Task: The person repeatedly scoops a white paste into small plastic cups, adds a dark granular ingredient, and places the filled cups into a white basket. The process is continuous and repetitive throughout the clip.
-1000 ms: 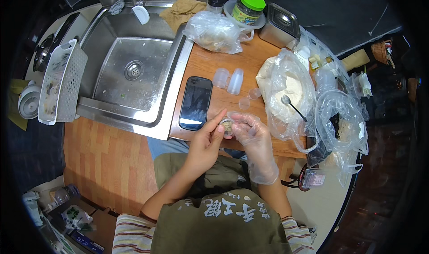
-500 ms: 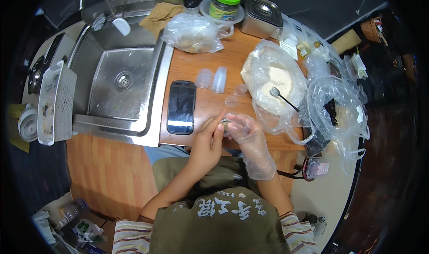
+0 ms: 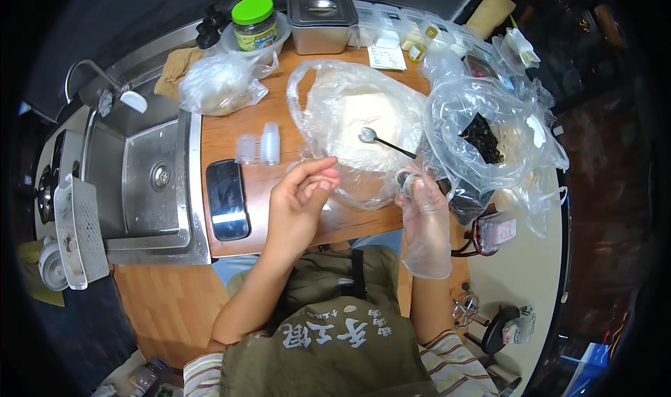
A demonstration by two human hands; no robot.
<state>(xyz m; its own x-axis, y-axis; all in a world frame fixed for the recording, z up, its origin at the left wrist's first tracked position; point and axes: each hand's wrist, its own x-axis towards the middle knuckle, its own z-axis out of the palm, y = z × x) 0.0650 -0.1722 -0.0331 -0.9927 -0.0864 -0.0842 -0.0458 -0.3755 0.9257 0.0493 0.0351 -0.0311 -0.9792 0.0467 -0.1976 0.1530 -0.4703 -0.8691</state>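
My right hand [image 3: 425, 203], in a clear plastic glove, grips a small clear plastic cup [image 3: 405, 179] near the table's right front edge; something dark shows in it. My bare left hand [image 3: 302, 196] hovers over the table's front, its fingers loosely curled and apart, holding nothing. Between and beyond the hands lies an opened clear bag of white powder [image 3: 363, 107]. A black-handled spoon [image 3: 384, 142] rests on the powder. To the right, near the gloved hand, is a clear bag with dark, shredded-looking stuff [image 3: 482, 137].
Nested clear cups [image 3: 270, 144] stand beyond a black phone [image 3: 227, 200] on the table's left. The steel sink [image 3: 143, 187] adjoins there. Along the back are a knotted plastic bag [image 3: 222, 86], a green-lidded jar [image 3: 254, 23], a lidded steel box [image 3: 321, 23] and a small bottle [image 3: 422, 44].
My hands, together around the small cup before, are now apart. The right has carried the cup rightward toward the bags; the left stays behind, empty. The view has turned to the right.
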